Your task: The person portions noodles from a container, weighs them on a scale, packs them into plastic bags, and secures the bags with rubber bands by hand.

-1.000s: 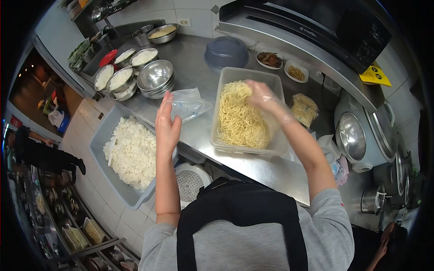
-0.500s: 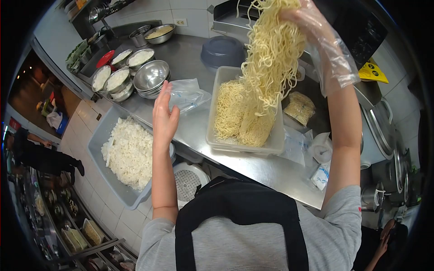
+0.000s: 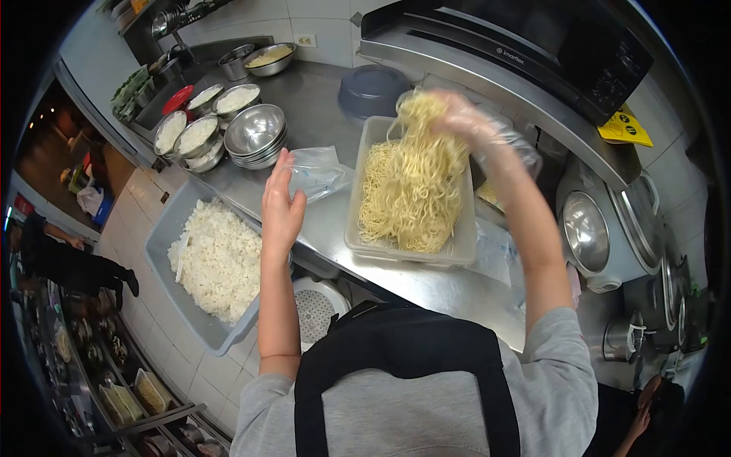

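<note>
My right hand (image 3: 466,120), in a clear plastic glove and blurred by motion, grips a clump of noodles (image 3: 426,152) over the translucent container (image 3: 466,247). The strands hang down into the noodles lying inside. My left hand (image 3: 282,209) is bare and raised with its fingers stretched up, holding nothing. It is just left of a clear plastic bag (image 3: 324,171) on the steel counter (image 3: 312,91). Below and left of that hand, a grey tub (image 3: 164,251) holds white rice (image 3: 217,263).
Stacked metal bowls (image 3: 256,131), rice-filled bowls (image 3: 198,134) and a dark lid (image 3: 371,90) occupy the counter. An oven (image 3: 533,46) overhangs its back right. A rice cooker (image 3: 609,221) stands right. One person (image 3: 76,263) is far left, another (image 3: 647,411) at lower right.
My right hand lifted noodles high above the container, then came back down with them over it. My left hand stayed nearly still.
</note>
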A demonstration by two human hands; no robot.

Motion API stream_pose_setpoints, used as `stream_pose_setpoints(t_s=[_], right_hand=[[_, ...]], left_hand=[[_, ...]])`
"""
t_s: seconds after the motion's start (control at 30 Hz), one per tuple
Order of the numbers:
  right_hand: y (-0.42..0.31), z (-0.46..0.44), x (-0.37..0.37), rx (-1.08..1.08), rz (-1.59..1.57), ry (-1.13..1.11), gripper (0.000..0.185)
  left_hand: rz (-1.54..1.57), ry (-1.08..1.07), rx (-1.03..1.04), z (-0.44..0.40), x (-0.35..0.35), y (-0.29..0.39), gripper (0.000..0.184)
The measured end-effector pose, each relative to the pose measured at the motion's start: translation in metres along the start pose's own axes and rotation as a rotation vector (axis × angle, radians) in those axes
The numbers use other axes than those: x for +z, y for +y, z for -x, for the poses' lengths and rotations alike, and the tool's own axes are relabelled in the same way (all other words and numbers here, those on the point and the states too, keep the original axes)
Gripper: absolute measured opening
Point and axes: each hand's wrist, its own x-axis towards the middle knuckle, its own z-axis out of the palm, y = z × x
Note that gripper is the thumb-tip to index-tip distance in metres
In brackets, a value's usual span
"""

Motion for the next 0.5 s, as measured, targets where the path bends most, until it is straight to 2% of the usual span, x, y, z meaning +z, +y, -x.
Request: stream_pose_setpoints(t_s=[0.07, 0.13, 0.23, 0.27, 0.33, 0.4, 0.43, 0.47, 0.5], right_hand=[[0.078, -0.024, 0.013, 0.162, -0.061, 0.0, 0.062], [0.095, -0.023, 0.03, 0.293, 0.485, -0.09, 0.065], [0.113, -0.026, 0.041, 0.36, 0.529, -0.031, 0.067], [0.117, -0.026, 0.038, 0.358, 0.528, -0.039, 0.067], [0.125, -0.023, 0.029, 0.168, 0.652, 0.016, 0.064], [0.074, 0.006, 0.044, 0.096, 0.561, 0.072, 0.065], [0.052, 0.011, 0.06, 0.042, 0.691, 0.087, 0.064], [0.041, 0.015, 0.077, -0.013, 0.821, 0.104, 0.063], [0.039, 0.022, 0.094, -0.008, 0.821, 0.106, 0.063]], left_hand=[[0.005, -0.01, -0.018, 0.002, 0.0, 0.002, 0.057], [0.005, -0.024, -0.036, 0.004, -0.001, 0.0, 0.057], [-0.017, -0.008, -0.004, 0.007, -0.001, -0.007, 0.057], [-0.026, -0.006, -0.007, 0.008, -0.003, -0.008, 0.057], [-0.037, -0.008, -0.015, 0.01, -0.004, -0.012, 0.057], [-0.155, 0.02, 0.04, 0.011, -0.003, -0.018, 0.057], [-0.154, 0.018, 0.04, 0.009, -0.003, -0.013, 0.057], [-0.057, -0.016, -0.049, 0.007, -0.003, -0.003, 0.055], [0.041, -0.051, -0.136, 0.006, -0.002, 0.003, 0.053]])
